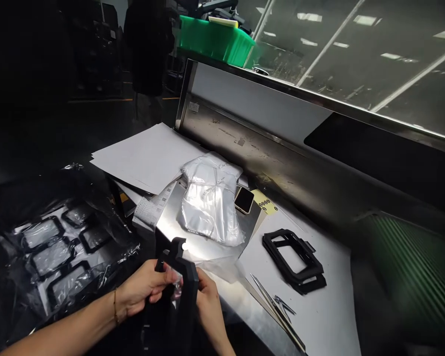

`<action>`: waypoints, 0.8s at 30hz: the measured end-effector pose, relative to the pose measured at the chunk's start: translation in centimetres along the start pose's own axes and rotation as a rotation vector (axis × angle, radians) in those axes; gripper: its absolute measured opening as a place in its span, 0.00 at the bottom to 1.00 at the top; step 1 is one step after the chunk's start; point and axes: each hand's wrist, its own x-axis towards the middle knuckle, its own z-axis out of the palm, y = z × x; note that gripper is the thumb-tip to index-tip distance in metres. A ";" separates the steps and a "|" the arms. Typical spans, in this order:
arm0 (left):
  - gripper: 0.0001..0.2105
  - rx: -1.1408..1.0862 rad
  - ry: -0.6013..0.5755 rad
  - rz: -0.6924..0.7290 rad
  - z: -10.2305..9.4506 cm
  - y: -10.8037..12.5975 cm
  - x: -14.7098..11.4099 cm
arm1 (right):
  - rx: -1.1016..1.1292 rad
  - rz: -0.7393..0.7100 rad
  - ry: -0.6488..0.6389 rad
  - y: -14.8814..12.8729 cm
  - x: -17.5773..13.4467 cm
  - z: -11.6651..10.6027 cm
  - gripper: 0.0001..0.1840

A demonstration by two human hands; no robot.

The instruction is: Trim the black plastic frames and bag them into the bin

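Note:
Close in front of me a black plastic frame (188,282) is held upright, with a hooked tab at its top. My right hand (209,301) grips its right edge, the fingertips hidden behind it. On the other side my left hand (148,287) is closed, thumb and fingers pinched at a crinkled piece of clear plastic film (177,284) inside the frame. The frame's lower part fades into dark shadow. On the white sheet to the right lie more black frames (294,259), stacked askew.
Clear plastic bags (211,202) lie on the metal bench beside a phone (244,200). Tweezers (276,306) rest near the front edge. White sheets (144,155) overhang the left end. Bagged frames (61,252) sit lower left. A green bin (215,42) stands above; a person (148,49) is behind.

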 end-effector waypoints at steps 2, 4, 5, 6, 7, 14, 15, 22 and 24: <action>0.10 -0.010 0.048 0.028 -1.4 0.6 -0.9 | 0.014 0.022 -0.036 -0.3 0.7 1.5 0.14; 0.10 -0.039 0.102 0.042 -3.1 1.1 -2.0 | 0.018 0.042 -0.081 -0.5 1.4 3.4 0.14; 0.09 -0.060 0.128 0.044 -4.1 1.3 -2.7 | 0.019 0.051 -0.106 -0.6 1.8 4.4 0.14; 0.09 -0.086 0.152 0.046 -5.0 1.5 -3.4 | 0.022 0.062 -0.133 -0.7 2.2 5.5 0.14; 0.09 -0.114 0.176 0.048 -5.9 1.7 -4.1 | 0.027 0.073 -0.161 -0.9 2.5 6.6 0.14; 0.08 -0.288 0.293 0.071 -11.2 2.3 -8.4 | 0.146 0.176 -0.306 -1.6 3.6 13.9 0.18; 0.09 -0.304 0.299 0.070 -12.0 2.4 -9.0 | 0.181 0.200 -0.319 -1.5 3.7 14.5 0.19; 0.06 -0.347 0.453 0.111 -20.0 2.0 -12.3 | 0.416 0.291 -0.267 -1.1 6.4 15.7 0.21; 0.06 -0.330 0.482 0.118 -22.0 1.7 -13.1 | 0.424 0.325 -0.280 -0.8 7.2 16.2 0.21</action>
